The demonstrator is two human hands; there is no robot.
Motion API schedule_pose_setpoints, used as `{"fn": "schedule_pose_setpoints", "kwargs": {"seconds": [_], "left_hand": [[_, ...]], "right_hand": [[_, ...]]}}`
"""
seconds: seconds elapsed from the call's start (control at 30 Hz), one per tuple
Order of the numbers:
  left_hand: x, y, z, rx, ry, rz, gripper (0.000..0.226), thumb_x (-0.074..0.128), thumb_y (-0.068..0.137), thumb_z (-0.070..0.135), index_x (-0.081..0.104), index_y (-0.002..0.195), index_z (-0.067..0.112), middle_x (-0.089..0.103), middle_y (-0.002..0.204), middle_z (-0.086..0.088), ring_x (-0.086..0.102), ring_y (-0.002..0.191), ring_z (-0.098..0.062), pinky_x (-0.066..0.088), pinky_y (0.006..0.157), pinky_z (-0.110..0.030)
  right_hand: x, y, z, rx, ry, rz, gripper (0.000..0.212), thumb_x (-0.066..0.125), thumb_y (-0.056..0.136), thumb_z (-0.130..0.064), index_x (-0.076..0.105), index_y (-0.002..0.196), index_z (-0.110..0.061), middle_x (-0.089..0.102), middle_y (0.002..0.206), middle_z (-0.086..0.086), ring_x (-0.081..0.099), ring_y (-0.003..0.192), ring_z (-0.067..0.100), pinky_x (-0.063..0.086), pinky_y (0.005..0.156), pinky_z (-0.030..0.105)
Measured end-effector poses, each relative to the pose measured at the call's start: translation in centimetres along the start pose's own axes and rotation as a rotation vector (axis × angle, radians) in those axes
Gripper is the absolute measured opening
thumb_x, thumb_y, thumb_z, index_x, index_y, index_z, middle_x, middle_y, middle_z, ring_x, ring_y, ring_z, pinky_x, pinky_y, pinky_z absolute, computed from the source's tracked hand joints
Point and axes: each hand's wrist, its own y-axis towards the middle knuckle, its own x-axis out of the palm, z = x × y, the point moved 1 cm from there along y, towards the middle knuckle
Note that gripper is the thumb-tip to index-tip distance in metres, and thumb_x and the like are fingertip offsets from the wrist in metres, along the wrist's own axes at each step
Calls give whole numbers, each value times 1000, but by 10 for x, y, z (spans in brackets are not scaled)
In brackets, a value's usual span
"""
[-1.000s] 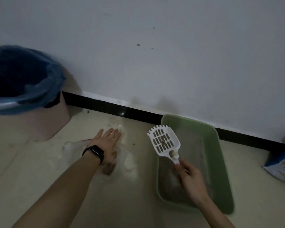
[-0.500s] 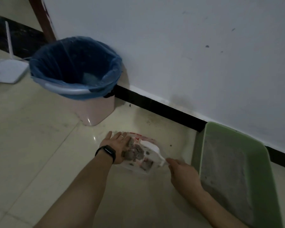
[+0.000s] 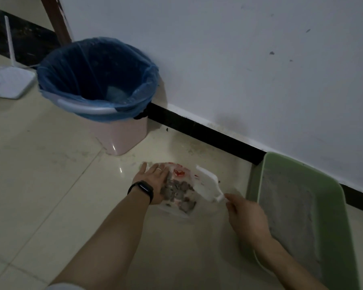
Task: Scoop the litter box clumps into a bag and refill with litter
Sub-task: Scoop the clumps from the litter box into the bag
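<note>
A clear plastic bag [image 3: 182, 174] with red print lies on the tiled floor and holds several grey litter clumps [image 3: 177, 188]. My left hand [image 3: 153, 181], with a ring and a black wristband, lies flat on the bag's left edge, fingers spread. My right hand [image 3: 246, 217] grips the handle of the white scoop [image 3: 208, 185], whose head rests over the bag's right side. The green litter box [image 3: 266, 170] with grey litter stands at the right against the wall.
A pink bin with a blue liner [image 3: 96, 80] stands at the back left by the wall. A white router with an antenna [image 3: 8, 80] lies on the floor at the far left. A black skirting strip [image 3: 208, 132] runs along the wall.
My right hand has carried the scoop from above the litter box leftward and down onto the bag. The view has swung left, so the bin is now fully visible. My left hand stayed on the bag.
</note>
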Motion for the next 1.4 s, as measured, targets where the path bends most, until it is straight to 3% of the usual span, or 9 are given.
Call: {"fn": "schedule_pose_setpoints", "kwargs": {"seconds": [0.13, 0.33, 0.5, 0.6, 0.73, 0.93, 1.1, 1.3, 1.4], "left_hand": [[-7, 6, 8, 13, 28, 40, 90, 42, 92, 54, -10, 155, 17, -6, 164, -3, -4, 150, -21, -2, 120, -50], [-23, 32, 60, 83, -79, 92, 82, 35, 94, 50, -12, 155, 22, -10, 163, 2, -4, 150, -18, -3, 120, -47], [-36, 51, 143, 209, -200, 127, 75, 27, 98, 54, -11, 155, 25, -12, 162, 6, -5, 149, -13, -3, 120, -41], [-37, 57, 195, 284, -258, 130, 70, 24, 100, 51, -10, 155, 23, -12, 162, 7, -4, 149, -12, -1, 121, -39], [-30, 60, 252, 317, -315, 138, 69, 22, 102, 46, -11, 155, 16, -10, 163, 1, -2, 149, -14, 2, 121, -39], [-19, 51, 277, 208, -373, 246, 68, 24, 103, 33, -18, 153, 13, -19, 161, -3, -2, 150, -17, 6, 122, -38], [-18, 51, 287, 194, -418, 292, 72, 32, 100, 27, -14, 154, 12, -12, 162, -4, 1, 149, -18, 7, 122, -38], [-14, 50, 286, 208, -389, 298, 72, 31, 99, 28, -13, 154, 12, -12, 163, -4, -1, 149, -17, 4, 122, -37], [-14, 49, 284, 216, -359, 301, 71, 31, 100, 29, -12, 154, 11, -11, 163, -5, -1, 150, -17, 4, 122, -37]], "right_hand": [[-27, -13, 19, 245, 564, -62, 18, 60, 94, -23, 72, 107, -28, 72, 77, -7, 65, 59, 3, 47, 53, 16], [-61, -59, 86, 506, 908, -31, 12, 66, 90, -19, 77, 93, -21, 56, 55, 8, 47, 50, 16, 36, 45, 24], [-77, -101, 170, 665, 539, 130, 13, 66, 87, -37, 77, 90, -30, 65, 61, -13, 60, 63, 11, 43, 64, 26], [-76, -124, 215, 748, 228, -19, 23, 53, 90, -50, 71, 83, -38, 70, 75, -7, 65, 71, 15, 50, 64, 30], [-75, -142, 249, 787, 101, -136, 37, 49, 85, -58, 72, 85, -29, 70, 73, -4, 65, 68, 16, 53, 63, 29], [-80, -134, 265, 733, -112, -272, 33, 50, 81, -51, 69, 95, -28, 67, 88, 1, 63, 78, 21, 48, 64, 27], [-68, -125, 261, 618, 62, -390, 23, 55, 77, -42, 61, 62, -26, 62, 65, -2, 63, 66, 16, 42, 53, 25], [7, -88, 214, 626, 372, -357, 35, 52, 93, -36, 53, 64, -15, 58, 68, 4, 61, 70, 24, 38, 56, 29], [31, -62, 193, 664, 503, -282, 28, 45, 96, -30, 61, 83, -11, 63, 80, 10, 61, 76, 28, 40, 61, 30]]}}
